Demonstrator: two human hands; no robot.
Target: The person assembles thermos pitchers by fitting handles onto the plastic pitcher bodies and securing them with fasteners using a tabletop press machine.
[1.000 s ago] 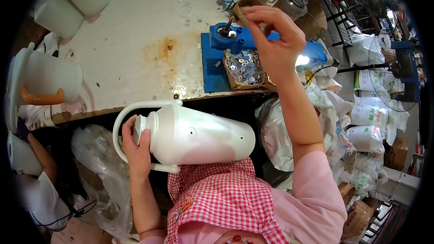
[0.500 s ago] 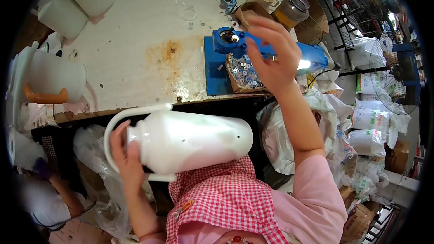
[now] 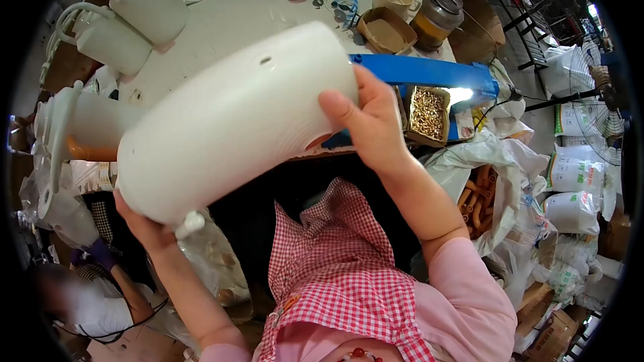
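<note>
White jug: here it is, up in both hands, tilted, its body (image 3: 235,121) hanging over the near edge of the table (image 3: 221,13), lower at the left end.
Right hand: clasping the upper end, thumb (image 3: 341,108) on the near side; that's the right hand (image 3: 379,124).
Left hand: at the lower end, the left hand (image 3: 144,228) cups the jug, most fingers hidden behind it.
Blue machine: right behind the jug, blue machine (image 3: 429,70) partly covered, lamp glowing.
Small box: brass-coloured pieces fill the small box (image 3: 427,139), just beside the machine.
Open bag: orange parts (image 3: 479,204) inside the open bag (image 3: 439,161), right of the apron (image 3: 342,281).
Far left: two lidded jugs (image 3: 151,3) standing on the table.
</note>
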